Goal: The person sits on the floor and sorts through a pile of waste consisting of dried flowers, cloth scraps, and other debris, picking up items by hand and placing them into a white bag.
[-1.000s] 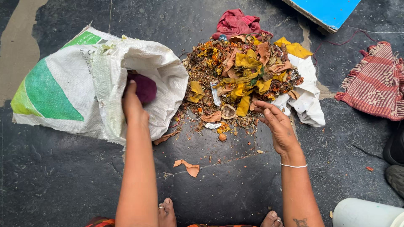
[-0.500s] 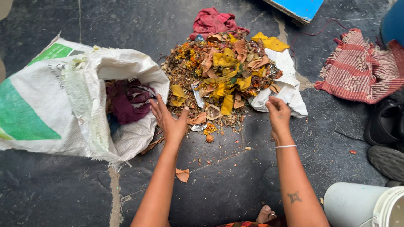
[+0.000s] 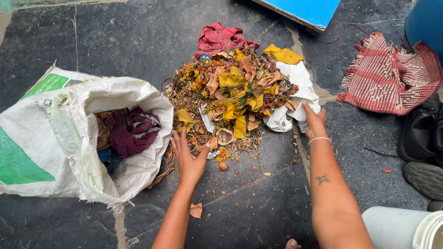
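I am watching both hands working at a heap [image 3: 233, 99] of dried flowers, yellow petals and brown scraps that is lying on the dark stone floor [image 3: 258, 212], toward its far middle. The left hand [image 3: 188, 159] is lying flat and palm down at the near left edge of the heap, fingers spread apart, gripping nothing; its fingertips are touching the loose litter there. Just left of it a white woven sack [image 3: 69, 138] with green print is lying on its side, mouth gaping toward the heap, with maroon cloth [image 3: 131, 133] showing inside. The right hand [image 3: 314, 120] is resting at the near right edge of the heap, against a crumpled white cloth [image 3: 295, 99]; I cannot tell whether its fingers are closing on the cloth or only touching it. A thin bangle is circling that wrist. A red cloth [image 3: 219, 37] is lying at the far edge of the heap and a yellow cloth [image 3: 284, 55] beside it. A red striped rag [image 3: 392, 76] is lying well apart toward the right edge of the floor, with dark shoes [image 3: 422, 138] near it. A white bucket [image 3: 401, 228] is standing at the near right corner, and a blue board [image 3: 304, 11] is lying at the far edge.
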